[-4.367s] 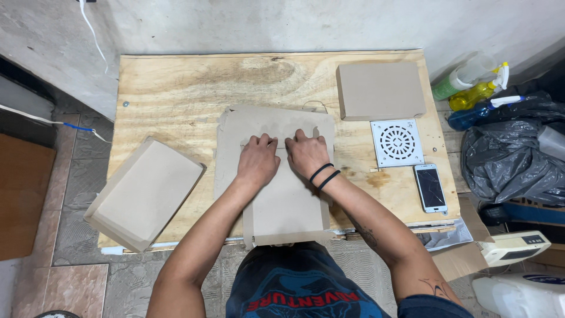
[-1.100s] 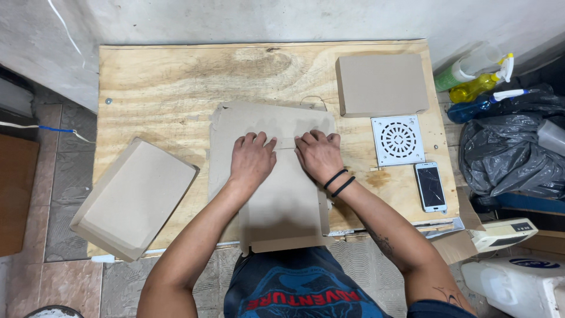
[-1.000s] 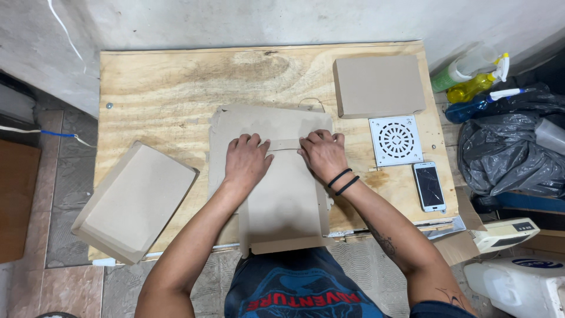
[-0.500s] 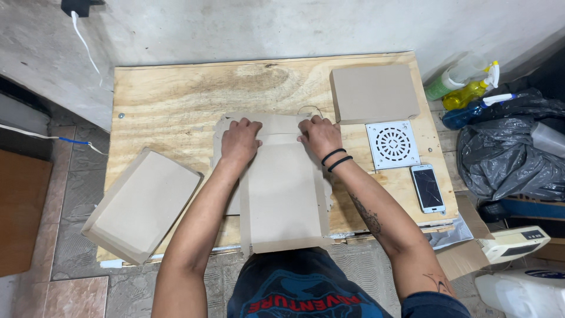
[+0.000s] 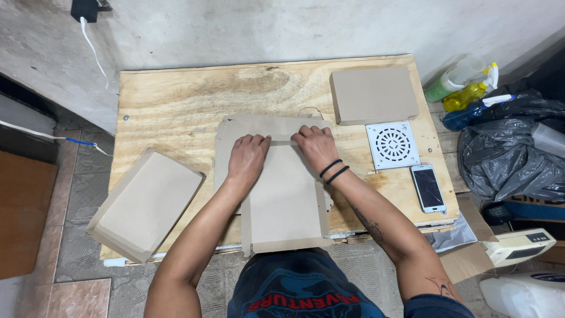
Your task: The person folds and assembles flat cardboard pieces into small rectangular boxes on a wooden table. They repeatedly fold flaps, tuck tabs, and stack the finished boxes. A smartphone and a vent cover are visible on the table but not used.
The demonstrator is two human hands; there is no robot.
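- Folded cardboard tray (image 5: 144, 203): it sits at about eight o'clock on the plywood table (image 5: 176, 100), tilted and overhanging the near-left edge, well apart from both hands. It is best left there, out of the sweep of the forearms.
- Left hand (image 5: 248, 158): it lies flat, palm down, on the flat cardboard box blank (image 5: 285, 200), fingers together and pointing toward one o'clock, holding nothing, only pressing. The fingertips reach a narrow folded strip (image 5: 282, 140) that runs across the blank. Even downward pressure here looks like the way to keep the crease straight.
- Flat cardboard box blank: it lies at the table's centre, its near end hanging over the six o'clock edge toward the person's body. The far flap at twelve o'clock lies flat on the wood.
- Right hand (image 5: 315, 147): also flat and pressing, fingers pointing toward ten o'clock, its tips close to the left hand's on the same strip; two dark bands ring the wrist. A good crease probably calls for both hands sliding outward along the fold line together, so the board does not skew.
- Closed cardboard box (image 5: 374, 94): at two o'clock, clear of the work.
- White round-grille drain cover (image 5: 392, 145) and smartphone (image 5: 428, 187): at three o'clock, just beside the right forearm; an elbow swing could nudge them.
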